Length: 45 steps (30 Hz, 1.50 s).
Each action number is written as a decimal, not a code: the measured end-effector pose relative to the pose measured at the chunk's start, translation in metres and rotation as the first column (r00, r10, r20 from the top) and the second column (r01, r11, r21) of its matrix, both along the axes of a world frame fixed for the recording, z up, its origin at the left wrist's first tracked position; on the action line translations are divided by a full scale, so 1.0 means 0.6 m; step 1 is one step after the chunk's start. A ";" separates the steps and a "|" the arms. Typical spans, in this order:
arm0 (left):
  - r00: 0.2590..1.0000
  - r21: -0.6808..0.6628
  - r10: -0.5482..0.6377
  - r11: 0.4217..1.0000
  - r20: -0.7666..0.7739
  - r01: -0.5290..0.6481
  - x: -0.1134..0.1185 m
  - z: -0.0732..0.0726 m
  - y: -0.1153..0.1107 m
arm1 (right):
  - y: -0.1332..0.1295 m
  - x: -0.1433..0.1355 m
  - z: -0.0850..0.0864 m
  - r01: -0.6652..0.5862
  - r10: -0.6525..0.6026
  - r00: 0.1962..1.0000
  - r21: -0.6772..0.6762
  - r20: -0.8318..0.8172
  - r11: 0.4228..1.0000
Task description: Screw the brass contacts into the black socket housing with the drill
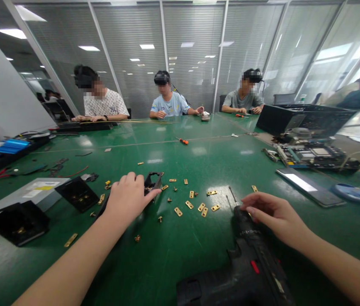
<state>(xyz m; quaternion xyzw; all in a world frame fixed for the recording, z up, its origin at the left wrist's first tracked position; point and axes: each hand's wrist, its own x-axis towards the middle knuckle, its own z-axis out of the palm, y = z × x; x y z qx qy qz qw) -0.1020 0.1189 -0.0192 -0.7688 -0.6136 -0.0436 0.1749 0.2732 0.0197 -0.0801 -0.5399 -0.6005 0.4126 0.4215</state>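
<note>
My left hand [125,197] is wrapped over a black plastic housing [154,180], whose open frame shows past my thumb. A black power drill [253,250] with a long thin bit [232,195] lies on the green table in front of me. Over its chuck, my right hand [274,214] has thumb and fingers pinched together; a small brassy glint shows there, too small to name. Between the hands lie several two-hole brass plates [189,205] and several screws [160,219]. More black housings, one upright [77,194] and one tilted [14,223], stand to the left.
A silver metal box [40,191] is behind the left housings. On the right are a phone [309,187], a blue round object [348,192], a circuit board [316,155] and a black case [301,119]. An orange screwdriver [183,141] lies mid-table. Several people sit across and to the right.
</note>
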 end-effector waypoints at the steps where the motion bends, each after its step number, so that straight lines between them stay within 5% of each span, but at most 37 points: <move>1: 0.994 0.037 -0.109 0.993 0.013 0.108 0.007 -0.001 -0.004 | 0.000 0.000 0.000 0.002 -0.002 1.000 -0.001 0.002 1.000; 5: 0.890 -0.157 -0.447 0.876 0.086 0.455 0.036 -0.031 -0.013 | -0.001 -0.001 0.002 0.005 -0.004 1.000 -0.009 0.009 1.000; 8: 0.903 -0.334 -0.412 0.840 0.119 0.427 0.050 -0.064 -0.016 | -0.003 0.001 0.001 0.010 -0.010 1.000 -0.013 0.018 1.000; 11: 0.926 -0.330 -0.355 0.865 0.128 0.378 0.059 -0.079 -0.023 | -0.004 0.004 0.000 0.012 -0.012 0.999 -0.005 0.048 1.000; 14: 0.934 -0.294 -0.320 0.887 0.161 0.355 0.062 -0.059 -0.034 | -0.004 0.005 -0.002 0.005 -0.005 0.999 0.002 0.049 1.000; 18: 0.934 -0.178 -0.261 0.935 0.244 0.308 0.034 0.011 -0.041 | -0.002 0.006 -0.004 -0.006 0.006 0.999 0.008 0.053 1.000; 21: 0.976 -0.201 -0.130 0.966 0.175 0.165 -0.033 0.057 -0.036 | -0.003 0.008 -0.005 -0.025 0.025 0.997 0.009 0.078 1.000; 24: 0.992 -0.431 -0.094 0.894 0.083 0.121 -0.120 0.076 -0.029 | -0.003 0.007 -0.004 -0.028 0.026 0.995 0.021 0.095 0.999; 29: 0.985 -0.529 -0.124 0.832 0.119 0.169 -0.201 0.083 -0.024 | -0.003 0.005 -0.003 -0.031 0.028 0.994 0.025 0.101 0.999; 37: 0.989 -0.614 -0.037 0.780 0.146 0.120 -0.163 0.066 -0.019 | -0.003 0.002 0.003 -0.026 0.023 0.996 0.030 0.084 0.999; 45: 0.971 -0.696 0.060 0.708 0.230 0.121 -0.184 0.047 -0.002 | 0.000 -0.003 0.012 -0.017 0.015 0.998 0.042 0.061 0.999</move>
